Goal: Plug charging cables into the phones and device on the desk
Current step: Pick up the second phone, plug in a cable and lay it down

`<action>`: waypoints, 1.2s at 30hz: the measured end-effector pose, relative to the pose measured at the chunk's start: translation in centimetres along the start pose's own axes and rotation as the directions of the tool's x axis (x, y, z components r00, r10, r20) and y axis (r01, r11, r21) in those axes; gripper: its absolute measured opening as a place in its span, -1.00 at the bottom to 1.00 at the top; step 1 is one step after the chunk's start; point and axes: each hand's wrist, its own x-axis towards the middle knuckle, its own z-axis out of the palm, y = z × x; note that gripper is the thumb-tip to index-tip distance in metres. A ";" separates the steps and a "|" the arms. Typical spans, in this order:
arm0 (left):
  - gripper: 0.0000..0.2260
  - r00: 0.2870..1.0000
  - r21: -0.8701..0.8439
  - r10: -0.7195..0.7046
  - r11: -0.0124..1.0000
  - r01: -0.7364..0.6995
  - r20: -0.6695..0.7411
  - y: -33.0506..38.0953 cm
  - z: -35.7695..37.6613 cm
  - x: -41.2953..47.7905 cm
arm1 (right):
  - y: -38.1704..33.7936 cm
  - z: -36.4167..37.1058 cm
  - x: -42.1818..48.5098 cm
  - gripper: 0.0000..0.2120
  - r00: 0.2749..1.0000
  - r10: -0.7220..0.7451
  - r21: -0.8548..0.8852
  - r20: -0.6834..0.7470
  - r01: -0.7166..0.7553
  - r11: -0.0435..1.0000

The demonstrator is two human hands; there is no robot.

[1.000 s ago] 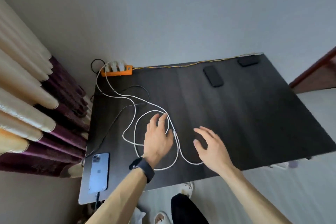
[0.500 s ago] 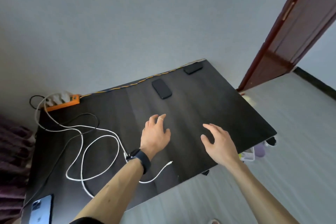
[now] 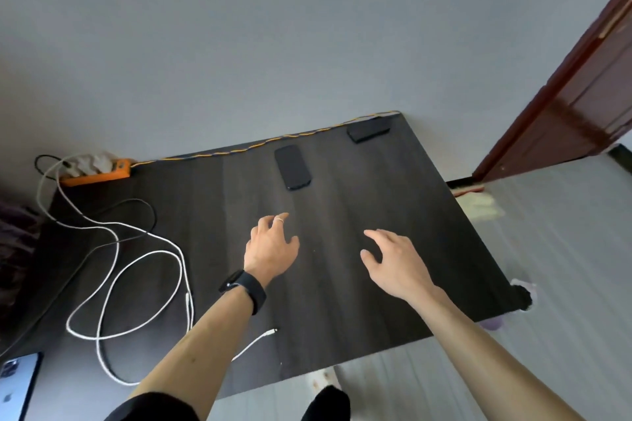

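Desk [image 3: 393, 215]: dark wood top, pushed against a grey wall.
Black phone [image 3: 293, 166]: lies flat near the back edge, in the middle. Its long side runs from the wall toward the person, a bit tilted. The screen is dark, with no words to read.
Small black device [image 3: 368, 129]: lies flat in the far right corner, with its long side along the back edge.
Blue phone [image 3: 18, 383]: at the near left corner, back side up, only partly in view. A small logo shows on it.
White cable [image 3: 136, 256]: lies in loose loops on the left. Its loose plug end [image 3: 272, 331] points right, near the front edge.
Power strip [image 3: 95, 174]: orange, at the back left corner, with white plugs in it.
Left hand [image 3: 273, 246]: above the desk, fingers spread, holding nothing. A black watch [image 3: 244, 289] is on the wrist.
Right hand [image 3: 393, 260]: above the desk, fingers spread, holding nothing.
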 end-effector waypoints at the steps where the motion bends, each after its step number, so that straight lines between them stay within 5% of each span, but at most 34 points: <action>1: -0.44 1.000 -0.004 -0.010 1.000 0.010 0.003 0.1 0.2 1.2 | 0.2 0.2 1.4 -0.53 0.999 -0.005 -0.018 0.033 0.006 1.000; 16: -0.30 0.978 -0.092 -0.193 0.976 0.200 0.081 0.2 3.7 20.5 | 2.5 5.1 20.8 -0.41 0.954 0.109 -0.228 0.279 -0.044 0.973; 26: 0.08 0.910 -0.226 -0.408 0.896 0.382 -0.079 2.4 7.6 29.6 | 5.0 10.0 24.5 -0.21 0.921 0.164 -0.404 0.353 -0.008 0.915; 30: 0.03 0.903 -0.217 -0.401 0.905 0.365 -0.152 3.6 8.8 31.1 | 5.4 9.9 24.8 -0.21 0.922 0.162 -0.411 0.351 -0.003 0.911; 36: 0.19 0.940 -0.054 -0.342 0.938 0.342 0.004 2.8 8.9 27.7 | 5.7 10.0 24.9 -0.20 0.920 0.163 -0.397 0.356 -0.009 0.918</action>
